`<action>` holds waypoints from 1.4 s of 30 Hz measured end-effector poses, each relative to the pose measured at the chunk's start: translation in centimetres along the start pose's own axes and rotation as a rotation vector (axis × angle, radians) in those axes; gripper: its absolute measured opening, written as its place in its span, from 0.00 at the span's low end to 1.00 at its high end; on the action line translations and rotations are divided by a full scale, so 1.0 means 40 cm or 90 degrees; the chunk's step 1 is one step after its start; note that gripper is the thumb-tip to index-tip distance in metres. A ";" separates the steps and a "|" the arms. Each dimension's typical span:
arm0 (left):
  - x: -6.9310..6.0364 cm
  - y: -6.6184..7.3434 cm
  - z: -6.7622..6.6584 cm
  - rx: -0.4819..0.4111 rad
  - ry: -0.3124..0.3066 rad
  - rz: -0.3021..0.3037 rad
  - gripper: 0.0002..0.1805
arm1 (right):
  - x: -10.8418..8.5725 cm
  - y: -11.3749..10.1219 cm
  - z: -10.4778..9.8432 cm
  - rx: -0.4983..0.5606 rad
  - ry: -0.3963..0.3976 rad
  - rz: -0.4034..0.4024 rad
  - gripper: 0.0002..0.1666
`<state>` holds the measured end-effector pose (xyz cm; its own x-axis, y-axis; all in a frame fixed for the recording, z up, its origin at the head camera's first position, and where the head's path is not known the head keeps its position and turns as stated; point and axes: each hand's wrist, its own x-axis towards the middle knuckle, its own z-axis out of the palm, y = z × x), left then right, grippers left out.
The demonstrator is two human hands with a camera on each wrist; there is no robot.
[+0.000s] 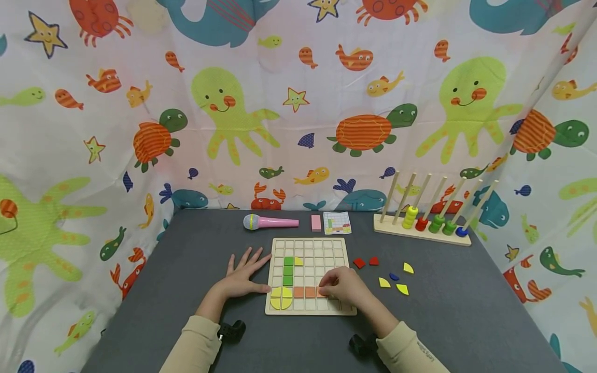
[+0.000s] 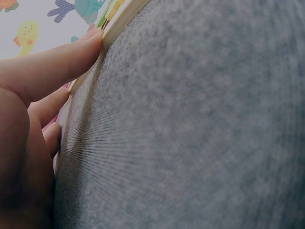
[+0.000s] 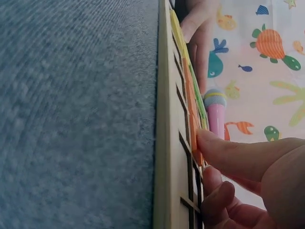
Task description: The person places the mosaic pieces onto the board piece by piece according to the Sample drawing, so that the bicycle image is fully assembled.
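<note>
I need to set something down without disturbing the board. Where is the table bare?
Bare table lies left of the left hand, and right of the loose yellow pieces, nearer than the bead rack. It's crowded at the board, with the right hand over it, and behind it: microphone, pink block, card.

Soft, even light fills the space, though I can't tell its source. The curtain (image 1: 280,62) looks pale, faintly pink towards 12 o'clock, above the dark, matte desk (image 1: 163,290). Seen from the left wrist it's dimmer: the left hand (image 2: 24,124) sinks into shade around 8 o'clock, and the desk blurs towards 3. From the right wrist, the desk turns bluish and soft at 9.
</note>
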<state>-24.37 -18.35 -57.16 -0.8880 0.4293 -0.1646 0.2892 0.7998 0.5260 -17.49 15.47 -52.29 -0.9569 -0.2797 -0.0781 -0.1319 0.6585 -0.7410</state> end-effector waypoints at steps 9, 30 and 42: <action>0.003 0.002 0.001 0.004 -0.001 0.000 0.58 | -0.001 0.001 -0.023 0.018 0.019 0.013 0.05; -0.001 0.004 0.000 0.001 0.000 0.002 0.58 | -0.021 0.060 -0.179 -0.010 0.100 0.090 0.10; -0.025 0.045 -0.028 -0.025 -0.002 0.008 0.56 | -0.018 0.138 -0.248 -0.016 0.117 0.128 0.13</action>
<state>-23.37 -17.81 -55.11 -0.8833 0.4406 -0.1603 0.2863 0.7776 0.5598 -20.08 26.23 -49.71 -0.9952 -0.0108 -0.0978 0.0617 0.7055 -0.7061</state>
